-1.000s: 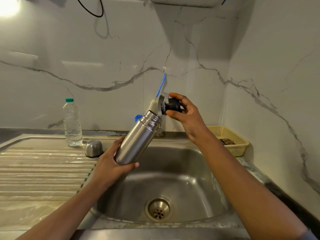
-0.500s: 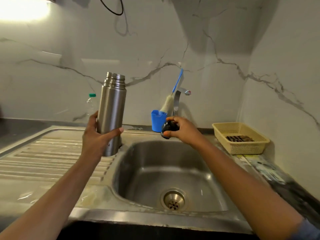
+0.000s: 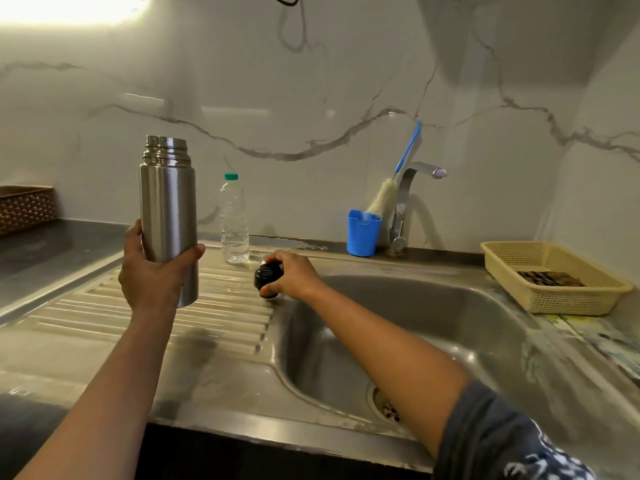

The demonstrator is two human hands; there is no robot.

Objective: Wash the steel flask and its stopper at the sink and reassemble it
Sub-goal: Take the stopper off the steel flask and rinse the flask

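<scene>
The steel flask [image 3: 168, 202] stands upright in the air above the ribbed draining board [image 3: 104, 306], its threaded mouth uncovered. My left hand [image 3: 152, 275] grips its lower half. My right hand [image 3: 292, 277] holds the black stopper [image 3: 264, 277] low over the draining board, right at the left rim of the sink basin [image 3: 433, 327]. Whether the stopper touches the steel surface I cannot tell. The sink's drain [image 3: 388, 408] shows partly behind my right forearm.
A clear plastic bottle [image 3: 234, 223] with a green cap stands at the back of the draining board. A blue cup [image 3: 362, 235] holding a bottle brush [image 3: 381, 195] sits beside the tap [image 3: 412, 188]. A yellow basket [image 3: 550, 282] sits right of the sink; a brown woven basket [image 3: 24, 209] far left.
My right hand has carried the stopper from near the tap leftwards and down to the draining board's edge. The flask has stayed upright in my left hand; the view has shifted left.
</scene>
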